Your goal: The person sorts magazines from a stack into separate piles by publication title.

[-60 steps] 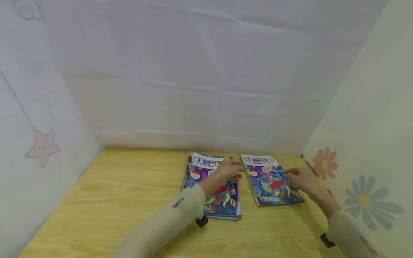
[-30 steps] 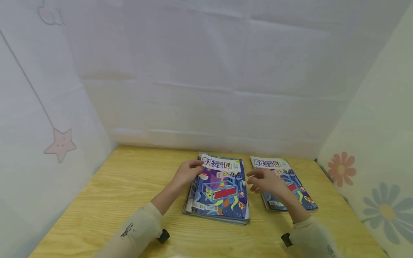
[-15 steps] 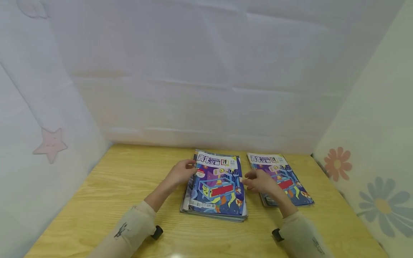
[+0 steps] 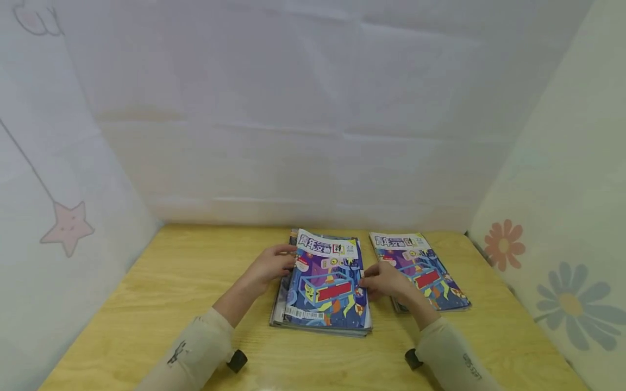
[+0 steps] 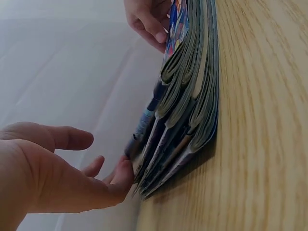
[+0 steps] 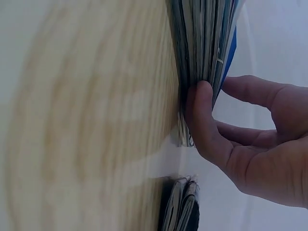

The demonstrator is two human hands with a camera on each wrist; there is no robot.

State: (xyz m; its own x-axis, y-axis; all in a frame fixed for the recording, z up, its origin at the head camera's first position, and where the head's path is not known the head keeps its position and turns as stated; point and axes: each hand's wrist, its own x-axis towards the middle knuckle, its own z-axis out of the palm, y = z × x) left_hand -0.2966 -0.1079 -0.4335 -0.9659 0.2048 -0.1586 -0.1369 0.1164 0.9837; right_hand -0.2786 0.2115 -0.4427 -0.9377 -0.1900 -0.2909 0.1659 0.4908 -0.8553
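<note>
A stack of magazines lies in the middle of the table, topped by a purple-blue magazine with a white title band. At the stack's upper left edge, my left hand pinches the top magazine's corner, which is raised a little. The left wrist view shows the thumb at that corner and folded spines below. My right hand grips the right edge; in the right wrist view one digit presses the page edges and another meets the cover side.
A smaller pile of magazines with the same cover lies to the right, partly behind my right hand. The wooden table is enclosed by a pale back wall and side walls with printed flowers and a star.
Two seconds ago both hands were farther right, the right one at the smaller pile. They moved left to the middle stack's sides, and the fingers have now closed on its top magazine.
</note>
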